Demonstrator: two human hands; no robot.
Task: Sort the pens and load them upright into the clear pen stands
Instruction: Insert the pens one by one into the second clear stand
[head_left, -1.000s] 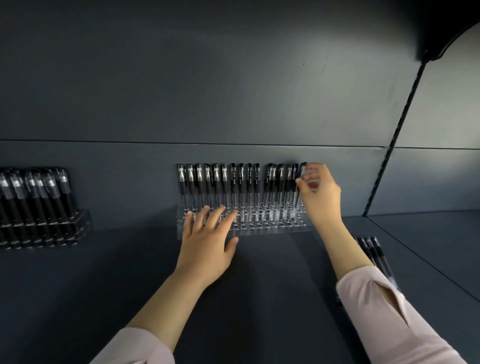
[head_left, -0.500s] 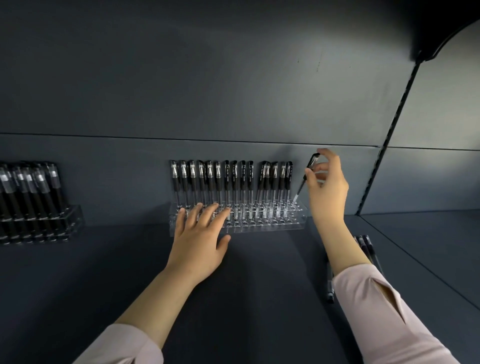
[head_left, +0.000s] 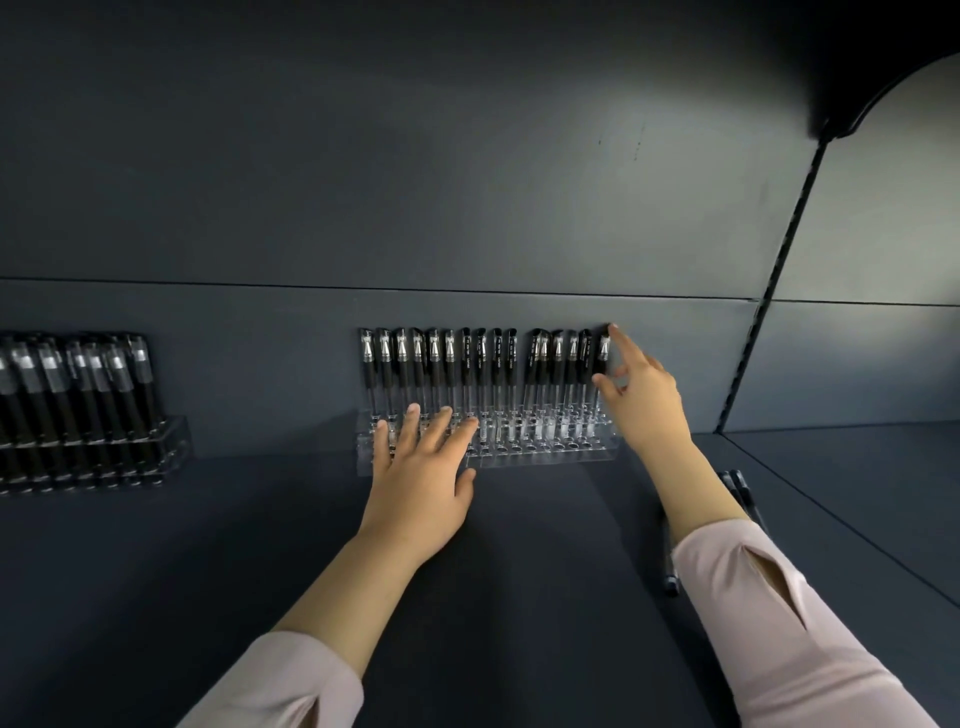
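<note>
Pens (head_left: 467, 364), black-capped, prob. light, stiff, slick-barrelled: row upright in clear stand (head_left: 545, 453), mid-frame; end pen (head_left: 602, 358) capped by right hand (head_left: 644, 410), forefinger straight, nothing pinched; left hand (head_left: 421, 483) spread flat on stand front; loose pens (head_left: 740, 486) lower right, best pinched mid-barrel.

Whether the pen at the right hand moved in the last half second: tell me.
Yes. Against the clear stand, the pen swung left from a tilt to upright at the row's right end.
</note>
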